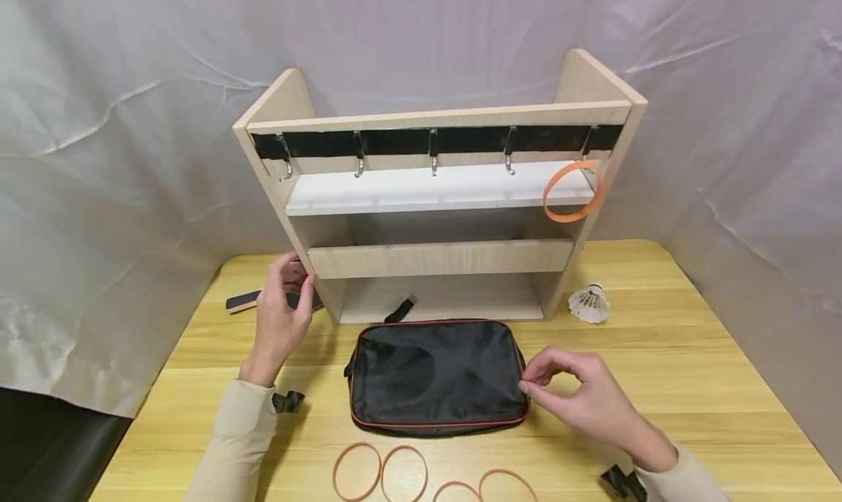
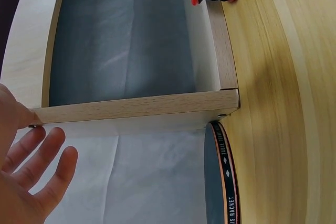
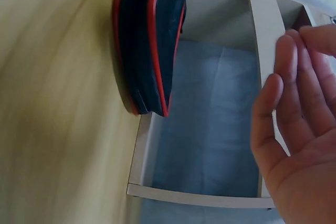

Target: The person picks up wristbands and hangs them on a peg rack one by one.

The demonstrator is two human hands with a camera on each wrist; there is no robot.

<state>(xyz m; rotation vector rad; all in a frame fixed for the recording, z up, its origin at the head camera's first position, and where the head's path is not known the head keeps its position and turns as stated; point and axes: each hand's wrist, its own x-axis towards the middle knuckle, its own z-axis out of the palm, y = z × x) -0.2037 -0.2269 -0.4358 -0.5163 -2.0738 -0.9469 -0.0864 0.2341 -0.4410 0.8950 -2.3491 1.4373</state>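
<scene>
Beside the left side panel of a wooden shelf rack (image 1: 441, 259) is my left hand (image 1: 279, 319). In the left wrist view its thumb side meets the panel's edge (image 2: 39, 115), while the other fingers spread loosely; whether it presses the panel, I cannot tell. A table tennis racket (image 1: 243, 301) lies behind that hand, partly hidden. My right hand (image 1: 588, 396) hovers at the right end of a black zip pouch (image 1: 437, 374) with red piping. Its fingers bend loosely, thumb close to the fingertips, and the right wrist view shows nothing held.
An orange ring (image 1: 551, 211) hangs from the rightmost of several metal hooks on the rack's black strip (image 1: 395, 139). A shuttlecock (image 1: 590, 304) sits to the right of the rack. A small black item (image 1: 399, 311) lies on the bottom shelf. Several orange rings (image 1: 336, 470) lie along the near table.
</scene>
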